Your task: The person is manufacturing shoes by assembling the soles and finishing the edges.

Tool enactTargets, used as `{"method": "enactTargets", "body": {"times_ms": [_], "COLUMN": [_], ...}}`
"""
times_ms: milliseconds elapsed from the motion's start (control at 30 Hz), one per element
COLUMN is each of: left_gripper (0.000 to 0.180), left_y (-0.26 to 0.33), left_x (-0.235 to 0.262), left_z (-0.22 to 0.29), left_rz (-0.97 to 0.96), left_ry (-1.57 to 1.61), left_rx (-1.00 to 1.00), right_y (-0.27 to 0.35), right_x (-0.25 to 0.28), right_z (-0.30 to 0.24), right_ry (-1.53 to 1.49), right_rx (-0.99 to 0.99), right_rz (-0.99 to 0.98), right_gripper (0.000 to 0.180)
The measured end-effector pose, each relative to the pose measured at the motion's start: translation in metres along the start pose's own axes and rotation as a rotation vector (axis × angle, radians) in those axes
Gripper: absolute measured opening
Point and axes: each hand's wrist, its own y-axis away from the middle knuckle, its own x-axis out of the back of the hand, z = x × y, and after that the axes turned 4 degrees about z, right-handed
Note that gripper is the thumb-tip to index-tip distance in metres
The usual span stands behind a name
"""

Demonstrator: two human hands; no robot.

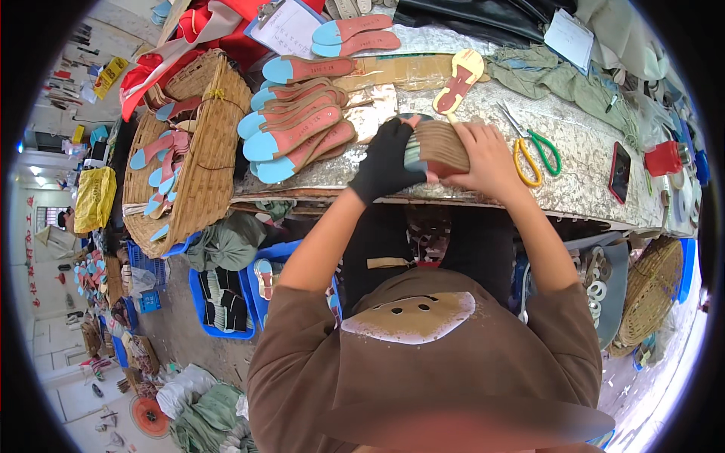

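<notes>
Head cam: gloved left hand (390,160) and bare right hand (489,162) have their fingers (475,137) clamped round an insole stack (445,145), forearms (533,235) angling in, stack right by the tabletop's (578,185) near edge, bluish end (412,155) facing left, long axis kinda sideways, yellow-and-red insole (466,70) just beyond.

Left grip (387,160) gloved black — held stack (444,143) striped brown — loose insoles (305,124) pink and light blue.
</notes>
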Motion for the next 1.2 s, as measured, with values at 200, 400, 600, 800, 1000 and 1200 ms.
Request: {"method": "enactTargets", "body": {"times_ms": [200, 400, 600, 800, 1000, 1200], "left_gripper": [0.085, 0.102, 0.099, 0.094, 0.087, 0.082], "left_y": [-0.02, -0.016, -0.021, -0.004, -0.014, -0.003], "left_x": [0.037, 0.019, 0.008, 0.001, -0.001, -0.004], "left_z": [0.035, 0.022, 0.049, 0.035, 0.043, 0.034], "left_rz": [-0.053, -0.182, -0.2, -0.02, -0.102, 0.003], "left_ry": [-0.327, -0.445, -0.652, -0.434, -0.46, -0.434], "left_rx": [0.005, 0.052, 0.118, 0.073, 0.126, 0.034], "right_y": [-0.013, -0.063, -0.128, -0.152, -0.179, -0.145], "right_x": [0.011, -0.034, -0.055, -0.049, -0.02, -0.046], "right_z": [-0.01, 0.051, 0.107, 0.099, 0.141, 0.124], "right_ry": [-0.036, -0.412, -0.041, -0.498, 0.305, 0.022], "right_rx": [0.049, -0.104, -0.594, -0.514, 0.069, 0.058], "right_rz": [0.129, 0.15, 0.172, 0.483, 0.51, 0.311], "right_gripper": [0.084, 0.063, 0.073, 0.065, 0.04, 0.055]}}
